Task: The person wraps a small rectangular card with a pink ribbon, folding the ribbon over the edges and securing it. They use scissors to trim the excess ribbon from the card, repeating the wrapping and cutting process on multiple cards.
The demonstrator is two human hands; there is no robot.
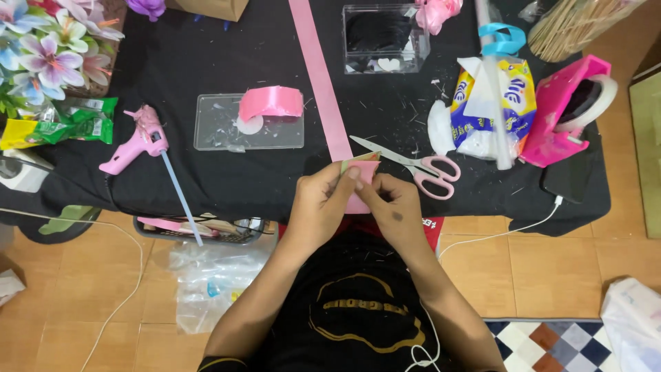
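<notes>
Folding a small pink ribbon piece [363, 167] at the near edge of a black-clothed table [227, 172], a person pinches it between both hands, the left hand [322, 196] and right hand [392, 203] closed around it, fingertips meeting over the crease. The piece sits at the end of a long flat pink ribbon strip [319, 76] running away across the cloth. The step in hand appears to be shaping or creasing the ribbon end; the next move likely calls for a steady pinch so the fold does not spring open. Just right of the hands lie pink-handled steel scissors [413, 165], blades open. To the left rests a pink hot glue gun [138, 141] with a clear glue stick, beside a clear plastic tray [275, 134] carrying a pink ribbon roll [270, 103]. Further right stand a pink tape dispenser [561, 114] and a yellow-and-white plastic packet [489, 103]. At the far edge sit a clear plastic box [384, 38] and artificial flowers [48, 48].
</notes>
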